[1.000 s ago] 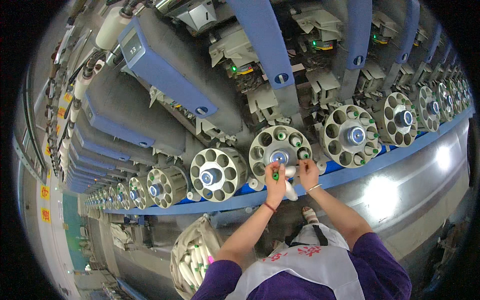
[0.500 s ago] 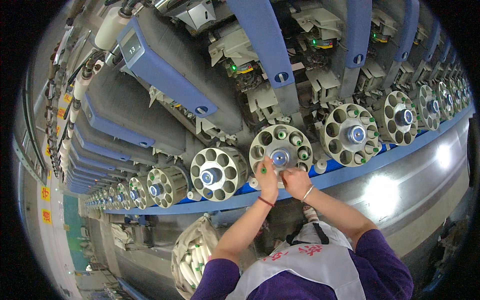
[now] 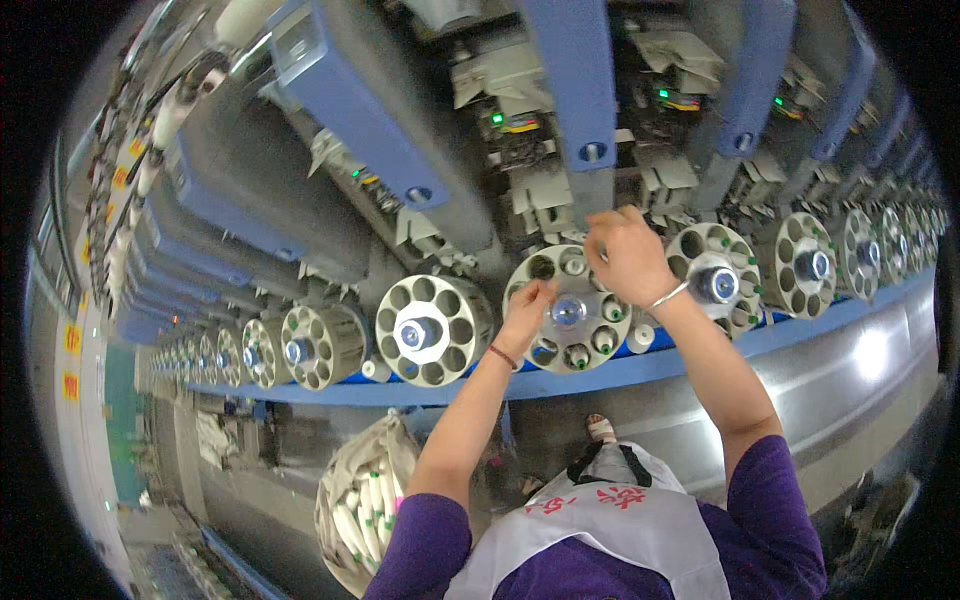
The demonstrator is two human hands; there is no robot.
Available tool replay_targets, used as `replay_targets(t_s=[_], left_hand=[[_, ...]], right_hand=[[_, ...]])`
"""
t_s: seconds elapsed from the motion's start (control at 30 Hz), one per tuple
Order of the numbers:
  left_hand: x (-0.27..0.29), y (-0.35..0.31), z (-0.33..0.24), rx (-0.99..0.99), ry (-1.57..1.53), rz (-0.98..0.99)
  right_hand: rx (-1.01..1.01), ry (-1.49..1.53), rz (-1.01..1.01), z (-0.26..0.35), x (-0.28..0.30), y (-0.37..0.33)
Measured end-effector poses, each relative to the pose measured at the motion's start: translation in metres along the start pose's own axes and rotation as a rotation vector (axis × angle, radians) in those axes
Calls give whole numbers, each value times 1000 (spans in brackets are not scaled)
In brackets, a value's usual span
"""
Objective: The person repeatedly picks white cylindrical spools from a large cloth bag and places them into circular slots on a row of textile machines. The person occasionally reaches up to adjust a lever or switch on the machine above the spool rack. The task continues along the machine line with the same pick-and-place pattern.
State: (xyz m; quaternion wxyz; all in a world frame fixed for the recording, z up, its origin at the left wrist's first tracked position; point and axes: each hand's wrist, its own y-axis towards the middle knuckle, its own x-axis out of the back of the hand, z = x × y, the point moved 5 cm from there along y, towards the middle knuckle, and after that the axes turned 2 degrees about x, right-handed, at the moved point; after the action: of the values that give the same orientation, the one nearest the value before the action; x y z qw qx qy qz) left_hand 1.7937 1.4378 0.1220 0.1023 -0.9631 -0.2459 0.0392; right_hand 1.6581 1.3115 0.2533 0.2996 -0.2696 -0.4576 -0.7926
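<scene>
Reaching up to a round grey magazine drum with a ring of bobbin pockets (image 3: 570,310), a person works both bare hands on its face. The left hand (image 3: 527,305) lies on the drum's left side, beside the shiny blue-and-silver hub (image 3: 568,311), with fingers curled in toward a pocket; whether they pinch anything cannot be told, since the fingertips are hidden against the drum. A thin red cord bracelet (image 3: 502,357) circles that wrist. The right hand (image 3: 622,255) sits at the drum's upper right rim, seen from the back, fingers bent down over the edge; its grip is hidden too, so any hold cannot be made out. A silver bangle (image 3: 668,296) shows at that wrist.

Left of the left hand stands a second grey pocketed drum (image 3: 430,330), its pockets looking dark. Right of the right hand a third drum (image 3: 715,280) is partly covered by the forearm. Several pockets below the hands show green-tipped ends (image 3: 578,352), too small to identify further. Above the hands a blue metal arm of the machine (image 3: 580,80) runs out of the top edge. Below the left elbow a pale sack of white tubes with green ends (image 3: 360,505) is cut off at the lower rim. The white apron over purple sleeves (image 3: 610,530) hides the floor beneath.
</scene>
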Motion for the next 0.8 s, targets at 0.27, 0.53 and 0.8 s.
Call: replay_targets(t_s=[0.27, 0.53, 0.8], left_hand=[[85, -213, 113, 237, 182, -262], [268, -566, 175, 528, 458, -1318], [319, -666, 232, 998, 799, -911]], right_hand=[[56, -394, 436, 17, -139, -53], [159, 749, 547, 277, -236, -70], [576, 274, 761, 475, -440, -221]])
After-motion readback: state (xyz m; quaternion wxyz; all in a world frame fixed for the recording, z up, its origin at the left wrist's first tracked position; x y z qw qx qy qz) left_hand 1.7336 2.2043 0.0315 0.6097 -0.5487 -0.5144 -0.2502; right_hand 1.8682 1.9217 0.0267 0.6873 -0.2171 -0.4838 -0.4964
